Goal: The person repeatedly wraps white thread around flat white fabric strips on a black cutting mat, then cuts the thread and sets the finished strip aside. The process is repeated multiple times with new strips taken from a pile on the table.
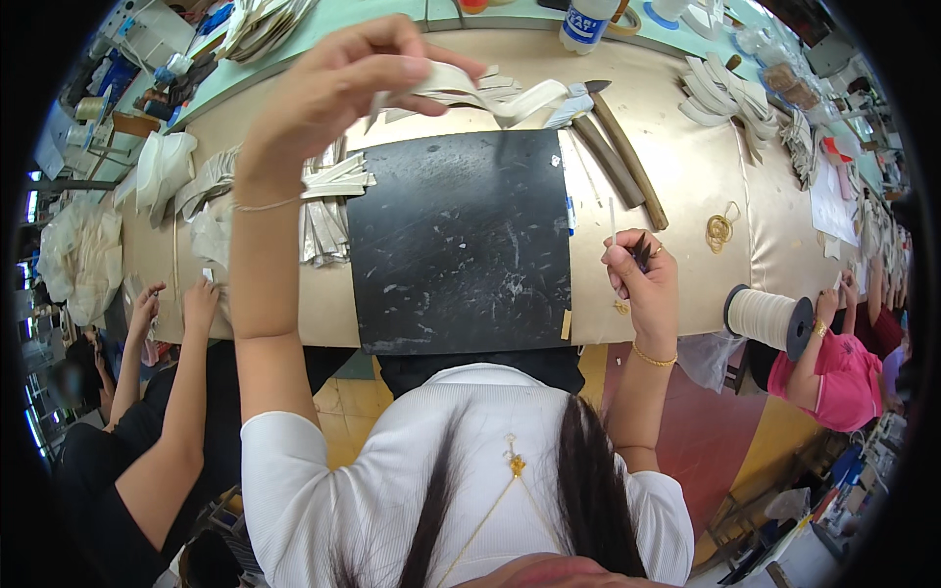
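Note:
My left hand [377, 73] is raised over the far side of the worktable, fingers closed on a cream strip [534, 101]. The strip curves away to the right, and more pale strips [495, 83] lie behind it. My right hand [642, 279] is closed at the right of a black mat [461, 245]. Between its fingers sits a small dark pointed tool [642, 253], its exact kind unclear, and a thin pale stick [614, 220] rises beside the thumb. Two long wooden handles [632, 162] lie beyond this hand, one ending in a dark metal head.
Bundles of strips lie left of the mat [323, 230] and at the far right [725, 98]. Yellow rubber bands [720, 230] and a large spool of white cord [769, 318] are to the right. A bottle [585, 24] stands at the back. Co-workers' arms [176, 421] show on both sides.

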Tool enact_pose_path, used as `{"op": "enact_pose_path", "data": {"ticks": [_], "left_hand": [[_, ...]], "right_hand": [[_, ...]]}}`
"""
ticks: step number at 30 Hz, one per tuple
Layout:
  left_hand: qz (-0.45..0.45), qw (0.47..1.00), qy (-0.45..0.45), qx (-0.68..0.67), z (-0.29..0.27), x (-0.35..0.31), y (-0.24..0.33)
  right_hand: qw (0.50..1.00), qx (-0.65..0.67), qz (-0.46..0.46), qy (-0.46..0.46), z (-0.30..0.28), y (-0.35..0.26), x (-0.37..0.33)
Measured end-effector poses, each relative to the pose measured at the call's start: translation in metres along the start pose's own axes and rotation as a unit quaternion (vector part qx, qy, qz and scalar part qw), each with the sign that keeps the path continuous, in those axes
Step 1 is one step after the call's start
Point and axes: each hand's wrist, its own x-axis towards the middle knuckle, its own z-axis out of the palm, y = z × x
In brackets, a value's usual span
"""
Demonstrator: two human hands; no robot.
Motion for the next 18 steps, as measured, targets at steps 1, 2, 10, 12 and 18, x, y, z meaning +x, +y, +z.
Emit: {"op": "enact_pose_path", "data": {"ticks": [1, 2, 10, 12, 18], "left_hand": [[-0.003, 1.0, 0.016, 0.007, -0.006, -0.008, 0.009], [-0.013, 0.999, 0.042, 0.026, -0.012, -0.024, 0.028], [-0.032, 0.988, 0.137, 0.065, 0.009, -0.088, 0.071], [-0.092, 0.986, 0.137, 0.025, 0.031, -0.092, 0.058], [-0.15, 0.971, 0.175, -0.066, 0.057, -0.092, 0.014]], "right_hand": [[1.0, 0.001, 0.003, 0.006, -0.001, 0.0, 0.0], [1.0, 0.012, 0.005, -0.013, 0.002, 0.001, 0.002], [0.997, 0.019, 0.016, -0.067, 0.02, 0.002, 0.005], [0.996, 0.008, 0.036, -0.082, 0.021, 0.005, 0.007], [0.957, -0.026, -0.032, -0.286, 0.056, 0.019, 0.031]]}}
